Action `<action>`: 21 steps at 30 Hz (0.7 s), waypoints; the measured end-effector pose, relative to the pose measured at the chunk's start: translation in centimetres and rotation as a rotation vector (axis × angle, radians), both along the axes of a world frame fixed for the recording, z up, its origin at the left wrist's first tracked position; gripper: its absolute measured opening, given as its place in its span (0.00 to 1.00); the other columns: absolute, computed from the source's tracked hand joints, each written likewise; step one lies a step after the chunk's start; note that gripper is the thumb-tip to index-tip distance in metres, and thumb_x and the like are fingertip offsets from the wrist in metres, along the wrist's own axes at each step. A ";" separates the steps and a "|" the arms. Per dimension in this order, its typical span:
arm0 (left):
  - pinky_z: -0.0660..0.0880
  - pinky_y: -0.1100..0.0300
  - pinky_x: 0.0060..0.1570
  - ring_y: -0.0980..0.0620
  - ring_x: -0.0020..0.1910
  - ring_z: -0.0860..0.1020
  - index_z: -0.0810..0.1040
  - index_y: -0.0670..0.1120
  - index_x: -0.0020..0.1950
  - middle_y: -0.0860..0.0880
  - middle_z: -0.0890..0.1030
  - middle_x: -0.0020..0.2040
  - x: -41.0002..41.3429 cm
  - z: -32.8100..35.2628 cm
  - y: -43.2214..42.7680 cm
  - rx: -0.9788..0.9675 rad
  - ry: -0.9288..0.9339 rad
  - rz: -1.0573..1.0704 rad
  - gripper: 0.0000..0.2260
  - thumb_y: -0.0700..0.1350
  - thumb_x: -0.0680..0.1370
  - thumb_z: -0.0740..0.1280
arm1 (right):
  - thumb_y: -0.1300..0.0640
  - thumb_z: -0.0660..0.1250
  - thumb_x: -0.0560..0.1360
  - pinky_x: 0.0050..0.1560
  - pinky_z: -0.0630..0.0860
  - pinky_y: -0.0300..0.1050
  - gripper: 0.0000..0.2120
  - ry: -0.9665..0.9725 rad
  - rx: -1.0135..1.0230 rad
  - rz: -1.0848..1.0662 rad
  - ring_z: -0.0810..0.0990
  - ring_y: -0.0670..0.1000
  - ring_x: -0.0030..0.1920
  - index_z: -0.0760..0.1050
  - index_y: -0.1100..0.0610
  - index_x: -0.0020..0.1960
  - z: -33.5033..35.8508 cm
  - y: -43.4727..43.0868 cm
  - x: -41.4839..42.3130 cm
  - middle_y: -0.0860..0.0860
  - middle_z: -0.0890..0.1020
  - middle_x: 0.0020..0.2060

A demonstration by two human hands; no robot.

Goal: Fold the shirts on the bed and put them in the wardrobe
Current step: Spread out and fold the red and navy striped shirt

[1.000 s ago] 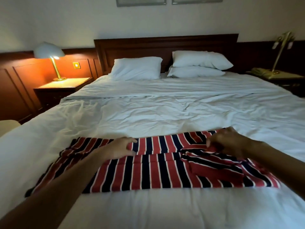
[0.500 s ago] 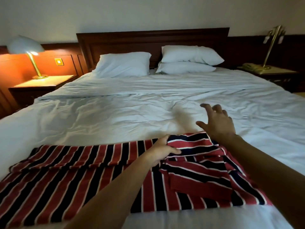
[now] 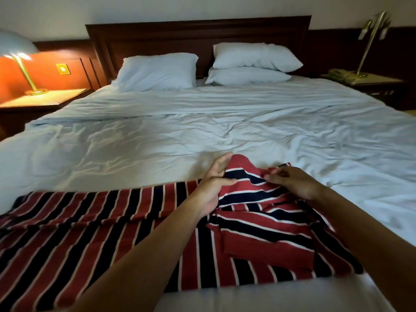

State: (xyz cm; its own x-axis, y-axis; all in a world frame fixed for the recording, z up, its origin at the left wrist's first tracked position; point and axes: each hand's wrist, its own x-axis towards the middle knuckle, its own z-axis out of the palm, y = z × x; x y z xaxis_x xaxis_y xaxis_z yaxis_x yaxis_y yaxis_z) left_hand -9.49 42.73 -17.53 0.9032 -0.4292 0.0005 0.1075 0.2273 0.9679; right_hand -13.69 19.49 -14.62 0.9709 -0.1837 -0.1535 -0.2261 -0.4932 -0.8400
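Observation:
A red, navy and white striped shirt [image 3: 94,226] lies spread across the near part of the bed [image 3: 202,136], its right part folded over on itself. My left hand [image 3: 212,183] holds a raised flap of the shirt's far right edge between thumb and fingers. My right hand [image 3: 292,181] pinches the same flap from the right side with its fingertips. The flap stands lifted a little above the sheet, its red end pointing away from me. No wardrobe is in view.
White crumpled bedding covers the bed. Three white pillows [image 3: 157,70] lean on the dark wooden headboard [image 3: 198,32]. A lit brass lamp [image 3: 20,64] stands on the left nightstand; another lamp [image 3: 371,37] and a telephone [image 3: 340,74] are on the right nightstand.
The view has moved closer and to the right. My right hand came back from reaching over the sheet and took the shirt's far edge; both hands now lift that flap.

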 end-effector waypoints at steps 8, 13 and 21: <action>0.77 0.49 0.64 0.46 0.62 0.80 0.73 0.56 0.71 0.43 0.78 0.68 0.5 -0.2 1.2 0.072 0.171 0.100 0.26 0.35 0.77 0.70 | 0.68 0.66 0.76 0.55 0.78 0.47 0.16 -0.274 0.494 -0.203 0.84 0.53 0.48 0.78 0.52 0.59 -0.9 -0.2 0.9 0.57 0.86 0.50; 0.70 0.43 0.70 0.47 0.65 0.78 0.76 0.62 0.65 0.44 0.78 0.66 0.8 -0.1 1.6 0.276 0.145 0.035 0.29 0.44 0.68 0.79 | 0.55 0.73 0.75 0.59 0.76 0.48 0.19 -0.091 0.142 -0.142 0.80 0.52 0.54 0.73 0.50 0.64 -1.8 -1.5 0.4 0.52 0.81 0.55; 0.60 0.62 0.65 0.55 0.77 0.63 0.81 0.54 0.66 0.49 0.70 0.75 -0.9 1.3 2.4 0.654 -0.087 -0.168 0.20 0.37 0.77 0.71 | 0.68 0.66 0.75 0.37 0.71 0.31 0.25 0.048 -0.256 0.133 0.77 0.44 0.45 0.72 0.49 0.68 -1.0 -2.8 -0.6 0.51 0.77 0.56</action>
